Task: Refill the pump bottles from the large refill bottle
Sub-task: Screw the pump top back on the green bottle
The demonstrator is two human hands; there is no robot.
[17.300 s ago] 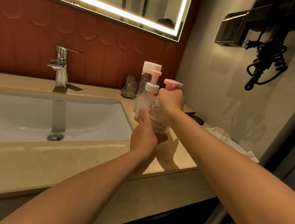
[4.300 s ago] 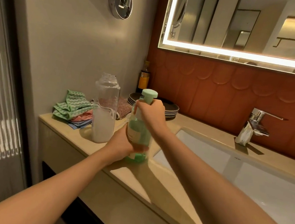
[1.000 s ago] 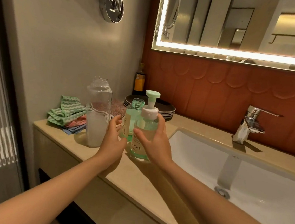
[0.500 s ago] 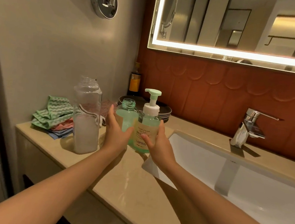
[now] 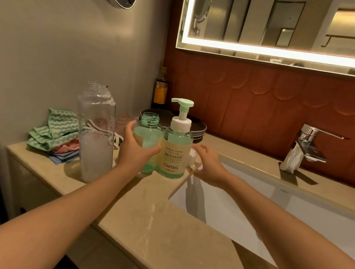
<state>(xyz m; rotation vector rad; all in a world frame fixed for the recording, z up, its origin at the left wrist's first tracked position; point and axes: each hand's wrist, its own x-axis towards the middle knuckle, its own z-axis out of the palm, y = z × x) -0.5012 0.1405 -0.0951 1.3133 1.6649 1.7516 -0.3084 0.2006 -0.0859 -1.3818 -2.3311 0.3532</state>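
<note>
Two green bottles stand side by side on the beige counter (image 5: 160,220). The capless green bottle (image 5: 147,131) has an open neck, and my left hand (image 5: 135,150) grips its body. The green pump bottle (image 5: 176,153) with its white and mint pump head stands upright just right of it. My right hand (image 5: 209,165) hovers beside that pump bottle with relaxed fingers, apart from it and holding nothing. The large clear refill bottle (image 5: 96,131), uncapped and partly filled with whitish liquid, stands to the left.
Folded cloths (image 5: 51,138) lie at the counter's left end by the wall. Dark stacked plates (image 5: 196,129) and a dark bottle (image 5: 161,90) sit behind the green bottles. The white sink basin (image 5: 251,207) and chrome tap (image 5: 309,143) are to the right.
My right hand has let go of the pump bottle, which now stands on the counter, and has drawn away to the right. My left hand still holds the capless bottle.
</note>
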